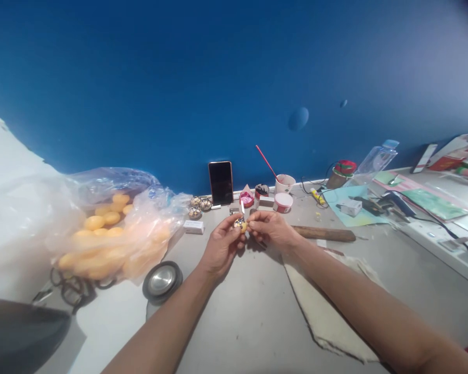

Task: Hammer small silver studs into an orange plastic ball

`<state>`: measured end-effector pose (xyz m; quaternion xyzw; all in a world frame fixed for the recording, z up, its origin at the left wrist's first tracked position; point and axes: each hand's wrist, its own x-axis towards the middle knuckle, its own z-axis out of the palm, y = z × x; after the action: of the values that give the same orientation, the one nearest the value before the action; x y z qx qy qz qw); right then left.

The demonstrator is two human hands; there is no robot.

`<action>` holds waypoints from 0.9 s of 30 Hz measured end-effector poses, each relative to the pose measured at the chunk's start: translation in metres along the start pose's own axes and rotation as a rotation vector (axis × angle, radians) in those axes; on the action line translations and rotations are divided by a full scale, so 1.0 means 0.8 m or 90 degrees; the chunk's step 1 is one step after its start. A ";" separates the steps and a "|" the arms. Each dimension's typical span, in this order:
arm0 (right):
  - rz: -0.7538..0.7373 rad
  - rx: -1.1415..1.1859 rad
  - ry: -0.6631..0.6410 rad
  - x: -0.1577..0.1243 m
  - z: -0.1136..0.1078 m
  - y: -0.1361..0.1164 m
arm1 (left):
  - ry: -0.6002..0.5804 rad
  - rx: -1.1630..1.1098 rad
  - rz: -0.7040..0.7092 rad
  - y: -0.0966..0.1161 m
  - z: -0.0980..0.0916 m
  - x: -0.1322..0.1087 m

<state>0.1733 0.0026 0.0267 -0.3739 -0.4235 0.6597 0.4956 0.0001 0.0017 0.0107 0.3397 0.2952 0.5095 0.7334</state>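
Note:
In the middle of the table, my left hand (221,248) is closed around a small yellow ball (241,224) whose upper part bears a dark and pale pattern. At the ball's right side, the fingers of my right hand (273,228) are pinched together. Whatever they hold, if anything, is too small to make out. Similar patterned balls (195,212) lie behind and left of my hands, near a smartphone (221,183) propped upright against the wall. A small white box (194,227) is left of my left hand.
On the left, a clear plastic bag (136,228) holds several yellow balls (94,223). A round dark-rimmed metal object (162,281) lies before it. Behind my right hand stand a small tub (283,202) and a paper cup (285,184). Right are a wooden stick (323,234) and cloth (327,314).

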 end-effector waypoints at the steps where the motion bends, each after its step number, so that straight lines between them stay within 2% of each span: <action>1: -0.001 -0.003 0.001 0.001 0.000 0.000 | 0.002 0.007 0.005 0.000 0.000 0.000; 9: -0.011 -0.036 0.008 0.007 -0.006 0.005 | 0.032 0.052 0.022 -0.002 0.002 0.001; 16: -0.029 -0.128 0.011 0.012 -0.012 0.003 | 0.034 0.050 0.016 -0.001 0.003 -0.001; 27: -0.027 -0.124 0.008 0.013 -0.012 0.004 | 0.030 0.044 0.013 -0.001 0.001 0.000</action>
<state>0.1790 0.0139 0.0196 -0.4153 -0.4903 0.6026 0.4733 0.0009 0.0014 0.0107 0.3558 0.3260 0.5143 0.7090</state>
